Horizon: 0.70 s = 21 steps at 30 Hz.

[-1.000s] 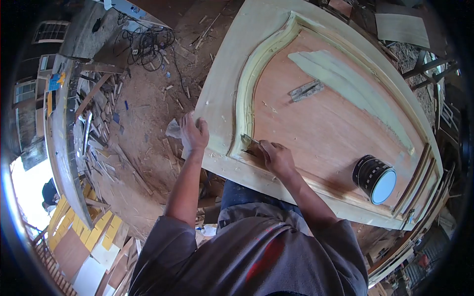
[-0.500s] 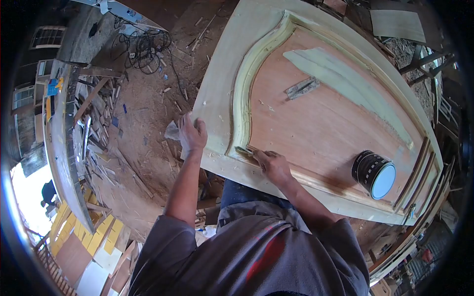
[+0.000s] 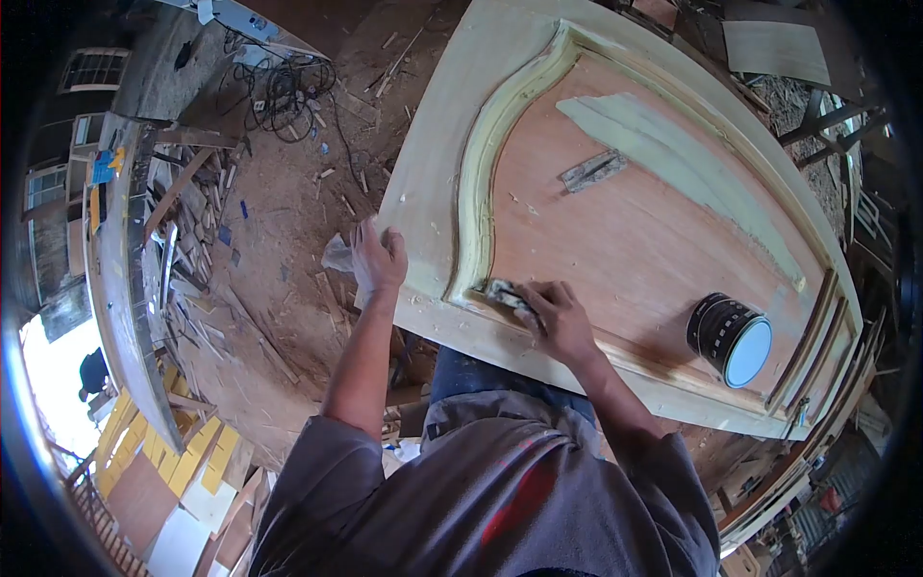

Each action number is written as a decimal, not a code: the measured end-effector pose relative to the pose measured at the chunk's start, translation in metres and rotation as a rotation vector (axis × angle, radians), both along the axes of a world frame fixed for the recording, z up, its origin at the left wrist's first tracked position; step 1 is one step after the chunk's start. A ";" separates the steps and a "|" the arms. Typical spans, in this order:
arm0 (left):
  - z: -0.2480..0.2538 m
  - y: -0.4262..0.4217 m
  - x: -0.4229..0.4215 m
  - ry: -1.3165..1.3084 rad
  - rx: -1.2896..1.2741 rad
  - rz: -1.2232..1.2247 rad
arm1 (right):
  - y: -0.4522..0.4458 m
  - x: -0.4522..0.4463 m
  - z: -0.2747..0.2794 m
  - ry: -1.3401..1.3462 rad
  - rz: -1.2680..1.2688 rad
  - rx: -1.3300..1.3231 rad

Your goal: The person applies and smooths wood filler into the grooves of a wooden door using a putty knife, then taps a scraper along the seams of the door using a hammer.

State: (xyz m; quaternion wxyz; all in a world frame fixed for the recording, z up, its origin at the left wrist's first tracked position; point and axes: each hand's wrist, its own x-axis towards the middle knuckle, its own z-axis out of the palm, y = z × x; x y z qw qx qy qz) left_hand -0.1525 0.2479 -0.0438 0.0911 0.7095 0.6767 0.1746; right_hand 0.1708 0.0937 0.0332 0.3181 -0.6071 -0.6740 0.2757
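Observation:
A wooden door panel (image 3: 577, 240) with a curved raised moulding (image 3: 473, 183) lies in front of me, pale filler spread along the moulding. My right hand (image 3: 561, 322) grips a small, smeared putty scraper (image 3: 508, 294), its blade at the lower left corner of the moulding. At the panel's left edge is my left hand (image 3: 380, 258), thumb over the top and fingers along the side. Clear plastic (image 3: 336, 254) shows beside those fingers; whether they pinch it is hidden. A second flat, smeared blade (image 3: 592, 171) rests on the panel near a broad filler patch (image 3: 673, 173).
A dark tin (image 3: 731, 341) with a pale blue end stands toward the panel's right side. Tangled black cables (image 3: 288, 96) lie on the dirt floor at upper left. Wood scraps (image 3: 197, 226) litter the ground, and a long curved board (image 3: 130, 279) stands at far left.
My right hand has moved slightly right and turned, so the scraper's blade now shows its broad, smeared face. The panel and my left hand appear shifted slightly right.

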 end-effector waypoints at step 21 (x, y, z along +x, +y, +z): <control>-0.001 0.002 0.000 -0.005 0.027 -0.009 | 0.018 -0.013 -0.010 0.349 -0.018 -0.694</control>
